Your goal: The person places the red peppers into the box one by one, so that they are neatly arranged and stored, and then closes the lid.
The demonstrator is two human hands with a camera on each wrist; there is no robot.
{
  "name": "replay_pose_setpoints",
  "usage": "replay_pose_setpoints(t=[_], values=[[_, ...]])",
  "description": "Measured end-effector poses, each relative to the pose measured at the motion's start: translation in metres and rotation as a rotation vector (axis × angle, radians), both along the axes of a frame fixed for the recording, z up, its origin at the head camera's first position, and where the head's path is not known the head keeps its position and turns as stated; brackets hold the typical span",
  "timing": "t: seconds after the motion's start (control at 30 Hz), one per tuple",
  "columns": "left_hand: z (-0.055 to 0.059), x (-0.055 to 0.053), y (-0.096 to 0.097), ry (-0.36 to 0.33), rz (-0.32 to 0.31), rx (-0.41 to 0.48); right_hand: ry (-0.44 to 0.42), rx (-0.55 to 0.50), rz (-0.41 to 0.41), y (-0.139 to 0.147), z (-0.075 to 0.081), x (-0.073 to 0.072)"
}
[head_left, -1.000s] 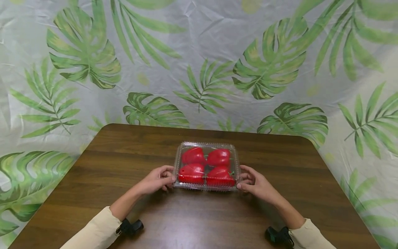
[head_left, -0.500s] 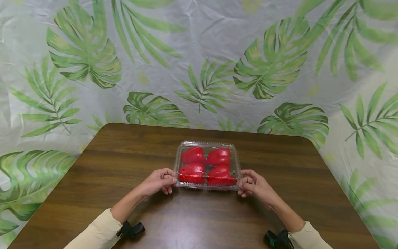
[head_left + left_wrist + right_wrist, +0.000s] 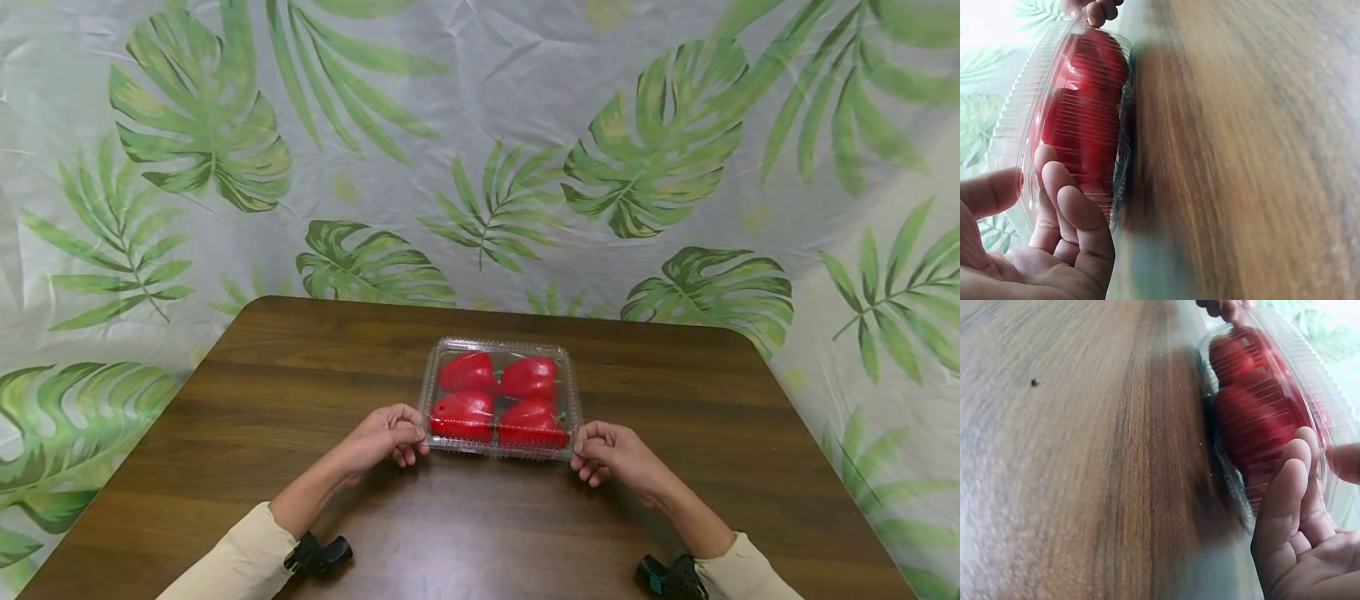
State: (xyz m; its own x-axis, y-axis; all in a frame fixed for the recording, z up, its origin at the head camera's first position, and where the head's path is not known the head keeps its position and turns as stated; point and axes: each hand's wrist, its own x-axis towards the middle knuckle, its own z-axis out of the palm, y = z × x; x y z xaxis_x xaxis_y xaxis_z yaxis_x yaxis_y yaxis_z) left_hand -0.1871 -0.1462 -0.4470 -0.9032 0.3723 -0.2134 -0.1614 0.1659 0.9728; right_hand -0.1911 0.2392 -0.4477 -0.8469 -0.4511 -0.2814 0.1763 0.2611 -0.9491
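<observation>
A clear plastic clamshell container (image 3: 495, 451) sits near the middle of the table with its lid down. Inside it lie several red bell peppers (image 3: 463, 412), some with a bit of green stem. My left hand (image 3: 384, 437) pinches the rim at the container's near left corner, thumb on top. At the near right corner my right hand (image 3: 617, 452) pinches the rim likewise. In the left wrist view the ridged side wall and the peppers show just beyond my left fingers (image 3: 1079, 206). The right wrist view shows my right fingers (image 3: 1285, 481) curled below the rim.
The brown wooden table (image 3: 300, 350) has rounded far corners. Behind it hangs a pale cloth (image 3: 510, 100) printed with green leaves. A small dark speck (image 3: 1035, 382) lies on the tabletop. Black wrist devices (image 3: 318, 555) sit at both cuffs.
My right hand's fingers have curled in under the near right corner, and my left hand has shifted slightly right at its corner. The container stays in nearly the same place.
</observation>
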Motion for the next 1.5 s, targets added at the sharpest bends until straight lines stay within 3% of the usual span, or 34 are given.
replay_pose_setpoints(t=[0.4, 0.8, 1.2, 1.37, 1.5], values=[[0.001, -0.001, -0.001, -0.004, 0.004, -0.023, 0.029, -0.025, 0.007, -0.002, -0.002, -0.001], [0.0, -0.001, 0.004, -0.008, 0.037, -0.001, -0.045, -0.132, -0.103, -0.012, -0.004, 0.004], [-0.002, -0.003, 0.001, -0.046, 0.044, 0.017, -0.082, -0.177, -0.035, -0.007, -0.004, 0.003], [0.0, -0.001, -0.005, -0.042, 0.03, -0.061, -0.061, -0.08, -0.022, -0.003, -0.002, 0.006], [0.006, 0.001, -0.02, 0.002, 0.056, -0.147, 0.07, 0.093, -0.017, 0.016, -0.002, 0.012]])
